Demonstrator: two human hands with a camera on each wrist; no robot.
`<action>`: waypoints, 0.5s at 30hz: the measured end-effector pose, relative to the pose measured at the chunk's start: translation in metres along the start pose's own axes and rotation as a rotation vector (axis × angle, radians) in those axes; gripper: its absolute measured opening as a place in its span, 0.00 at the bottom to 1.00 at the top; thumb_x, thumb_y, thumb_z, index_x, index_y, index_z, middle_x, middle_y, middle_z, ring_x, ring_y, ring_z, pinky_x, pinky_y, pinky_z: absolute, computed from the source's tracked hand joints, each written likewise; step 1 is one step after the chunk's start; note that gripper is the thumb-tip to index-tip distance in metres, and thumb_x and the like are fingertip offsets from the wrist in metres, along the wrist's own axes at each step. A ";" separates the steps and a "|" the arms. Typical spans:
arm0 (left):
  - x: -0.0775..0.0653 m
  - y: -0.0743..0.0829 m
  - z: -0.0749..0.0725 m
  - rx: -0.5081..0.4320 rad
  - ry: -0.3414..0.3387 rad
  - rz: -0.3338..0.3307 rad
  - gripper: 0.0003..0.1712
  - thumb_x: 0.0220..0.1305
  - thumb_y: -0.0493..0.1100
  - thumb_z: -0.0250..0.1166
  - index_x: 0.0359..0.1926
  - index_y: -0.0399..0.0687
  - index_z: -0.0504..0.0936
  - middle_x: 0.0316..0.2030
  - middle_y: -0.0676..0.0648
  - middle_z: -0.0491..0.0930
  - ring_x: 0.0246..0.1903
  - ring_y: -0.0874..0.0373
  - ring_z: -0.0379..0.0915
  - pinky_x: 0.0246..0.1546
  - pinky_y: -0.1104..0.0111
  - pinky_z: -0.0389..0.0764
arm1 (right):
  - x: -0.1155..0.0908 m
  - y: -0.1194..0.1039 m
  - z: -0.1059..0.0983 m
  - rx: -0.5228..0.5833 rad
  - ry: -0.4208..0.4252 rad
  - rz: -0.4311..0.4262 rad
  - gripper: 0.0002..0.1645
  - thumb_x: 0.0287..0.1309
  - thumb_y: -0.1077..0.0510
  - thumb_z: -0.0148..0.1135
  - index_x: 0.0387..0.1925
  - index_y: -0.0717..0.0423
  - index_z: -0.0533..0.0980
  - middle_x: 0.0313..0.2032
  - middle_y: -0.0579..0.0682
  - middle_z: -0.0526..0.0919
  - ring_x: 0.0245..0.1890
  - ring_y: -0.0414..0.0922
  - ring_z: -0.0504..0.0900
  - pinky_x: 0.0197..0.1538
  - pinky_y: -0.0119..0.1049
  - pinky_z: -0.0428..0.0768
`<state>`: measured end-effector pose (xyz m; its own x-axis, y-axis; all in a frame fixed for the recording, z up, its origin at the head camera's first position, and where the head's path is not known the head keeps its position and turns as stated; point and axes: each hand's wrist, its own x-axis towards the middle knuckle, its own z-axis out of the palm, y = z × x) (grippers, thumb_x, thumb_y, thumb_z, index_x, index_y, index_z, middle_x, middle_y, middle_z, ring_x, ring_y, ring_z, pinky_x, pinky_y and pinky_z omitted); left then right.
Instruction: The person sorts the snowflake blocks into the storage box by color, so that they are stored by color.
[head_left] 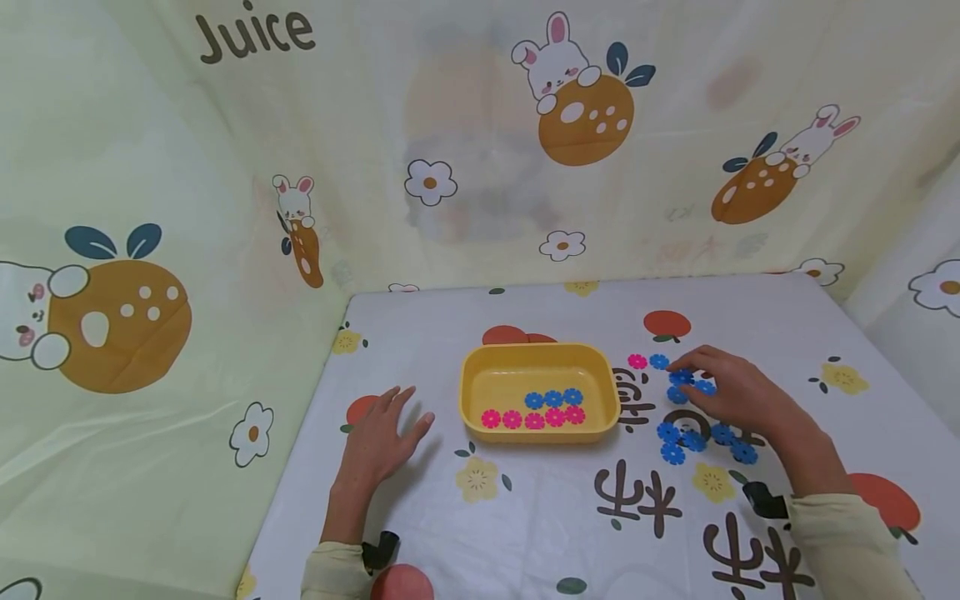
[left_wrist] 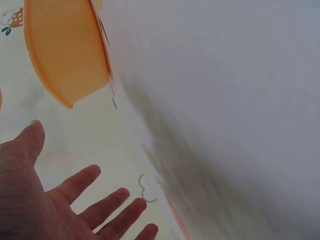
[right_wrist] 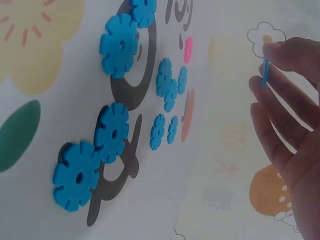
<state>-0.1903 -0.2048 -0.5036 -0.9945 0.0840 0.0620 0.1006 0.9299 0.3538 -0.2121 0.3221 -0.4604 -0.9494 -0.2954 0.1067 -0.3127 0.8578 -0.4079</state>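
My right hand (head_left: 738, 392) is raised above the right part of the table. In the right wrist view its thumb and fingers pinch a thin blue notched disc (right_wrist: 265, 73), seen edge-on. Below and around it lie several loose blue notched discs (head_left: 693, 440), plus one pink disc (head_left: 637, 361) near the tray. The yellow tray (head_left: 480, 367) holds a row of pink discs (head_left: 534, 421) and, behind it, three blue discs (head_left: 552, 398). Left of the tray, my left hand (head_left: 380, 439) has its fingers spread and holds nothing; in its wrist view the tray (left_wrist: 67, 50) stands beyond the thumb.
A white printed cloth (head_left: 525, 525) with fruit, flowers and dark lettering covers the table. Cream curtains (head_left: 360, 100) with rabbit prints hang behind it and at the left side. A black strap piece (head_left: 765, 500) shows at the right cuff.
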 end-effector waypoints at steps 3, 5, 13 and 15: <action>0.000 0.000 0.000 0.000 0.002 -0.005 0.43 0.75 0.71 0.59 0.80 0.52 0.71 0.78 0.38 0.68 0.74 0.37 0.69 0.67 0.38 0.76 | 0.001 -0.003 0.001 0.006 0.006 -0.015 0.22 0.63 0.63 0.77 0.58 0.59 0.84 0.57 0.63 0.83 0.58 0.64 0.83 0.57 0.64 0.85; -0.001 0.000 0.000 0.002 0.002 -0.006 0.43 0.75 0.71 0.59 0.80 0.52 0.71 0.78 0.38 0.67 0.74 0.38 0.69 0.67 0.38 0.76 | 0.002 -0.005 0.002 0.009 0.003 -0.025 0.23 0.63 0.62 0.77 0.58 0.58 0.84 0.57 0.63 0.83 0.58 0.64 0.83 0.57 0.63 0.85; -0.001 0.000 -0.002 -0.001 0.008 -0.003 0.43 0.75 0.71 0.59 0.80 0.52 0.71 0.78 0.37 0.68 0.74 0.37 0.69 0.66 0.38 0.77 | 0.008 -0.014 0.004 0.019 -0.012 -0.055 0.23 0.64 0.60 0.77 0.60 0.57 0.84 0.57 0.61 0.83 0.56 0.63 0.85 0.54 0.60 0.87; 0.000 0.000 -0.002 0.003 0.009 -0.003 0.44 0.75 0.71 0.59 0.80 0.52 0.71 0.78 0.37 0.68 0.74 0.38 0.69 0.66 0.38 0.77 | 0.011 -0.017 0.005 0.020 -0.009 -0.066 0.22 0.65 0.60 0.77 0.59 0.57 0.84 0.56 0.61 0.84 0.55 0.62 0.85 0.54 0.59 0.88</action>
<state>-0.1899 -0.2056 -0.5020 -0.9946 0.0780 0.0689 0.0974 0.9312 0.3513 -0.2170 0.3024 -0.4571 -0.9262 -0.3553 0.1259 -0.3743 0.8278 -0.4179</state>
